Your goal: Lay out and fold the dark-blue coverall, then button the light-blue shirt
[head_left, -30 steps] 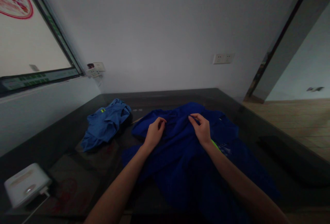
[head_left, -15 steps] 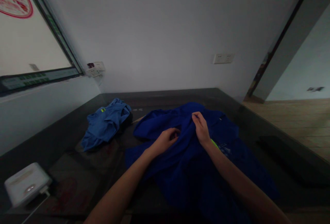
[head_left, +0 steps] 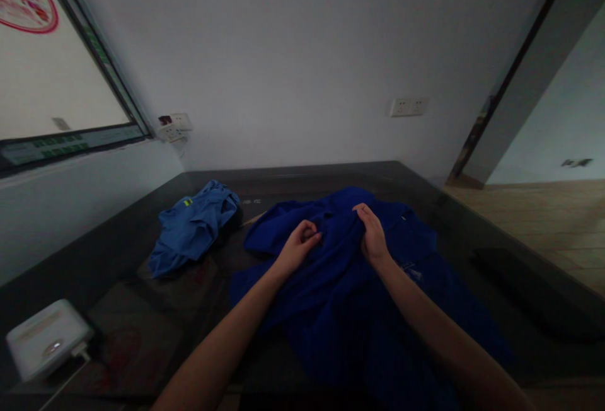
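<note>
A royal-blue work jacket (head_left: 340, 285) lies rumpled across the dark table, with white print on its right part and folds running down the front edge. My left hand (head_left: 300, 247) is closed on the jacket's fabric left of the middle, thumb and fingers pinched together. Farther right, my right hand (head_left: 372, 231) grips a raised fold between thumb and fingers. Under both forearms the rest of the cloth spreads toward me, partly hidden by them and by shadow.
A lighter blue folded garment (head_left: 193, 228) with a yellow-green tag lies to the left. A white box with a cable (head_left: 50, 338) stands at the front left. At the right is a flat black object (head_left: 529, 291). The dark table (head_left: 293, 174) meets a wall with sockets (head_left: 409, 107).
My left hand has moved up and slightly left, from beside a fold to a pinch on the cloth. My right hand stays nearly in place, and the yellow-green strip near its wrist is now hidden.
</note>
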`<state>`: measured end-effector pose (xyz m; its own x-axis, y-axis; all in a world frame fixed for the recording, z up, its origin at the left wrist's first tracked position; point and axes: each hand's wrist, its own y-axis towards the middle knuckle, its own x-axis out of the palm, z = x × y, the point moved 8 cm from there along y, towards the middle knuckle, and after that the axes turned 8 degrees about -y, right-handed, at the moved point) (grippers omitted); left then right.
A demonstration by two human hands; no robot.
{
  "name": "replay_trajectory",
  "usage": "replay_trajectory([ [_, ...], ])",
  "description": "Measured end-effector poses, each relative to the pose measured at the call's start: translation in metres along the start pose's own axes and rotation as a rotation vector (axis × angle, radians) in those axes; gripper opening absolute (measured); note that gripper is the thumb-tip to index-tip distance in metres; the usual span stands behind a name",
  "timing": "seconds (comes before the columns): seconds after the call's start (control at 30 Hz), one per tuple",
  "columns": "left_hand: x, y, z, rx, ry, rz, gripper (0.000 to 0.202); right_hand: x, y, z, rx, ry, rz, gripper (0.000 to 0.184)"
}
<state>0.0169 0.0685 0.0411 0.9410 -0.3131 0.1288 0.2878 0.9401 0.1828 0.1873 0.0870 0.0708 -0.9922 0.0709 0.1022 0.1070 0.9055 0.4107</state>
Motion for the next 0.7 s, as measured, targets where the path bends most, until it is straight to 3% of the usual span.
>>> replay_trajectory([
  [0.13,-0.029,0.001,0.014,0.114,0.083,0.249,0.025,-0.001,0.001,-0.001,-0.033,-0.237,0.012,0.028],
  [0.2,-0.038,-0.001,0.023,0.163,0.137,0.332,0.021,0.001,-0.001,-0.01,-0.126,-0.38,0.01,0.025],
  [0.33,-0.035,-0.005,0.033,0.236,0.21,0.345,0.015,0.014,-0.018,-0.045,-0.455,-0.614,0.019,0.019],
  [0.47,-0.02,-0.012,0.039,0.321,0.319,0.315,0.013,0.032,-0.039,-0.066,-0.647,-0.708,-0.065,0.018],
  [0.57,-0.014,-0.017,0.044,0.39,0.389,0.301,0.011,0.04,-0.045,-0.064,-0.695,-0.784,-0.1,0.012],
  [0.7,-0.018,-0.024,0.05,0.433,0.401,0.366,0.011,0.04,-0.038,-0.049,-0.629,-0.851,-0.075,0.013],
])
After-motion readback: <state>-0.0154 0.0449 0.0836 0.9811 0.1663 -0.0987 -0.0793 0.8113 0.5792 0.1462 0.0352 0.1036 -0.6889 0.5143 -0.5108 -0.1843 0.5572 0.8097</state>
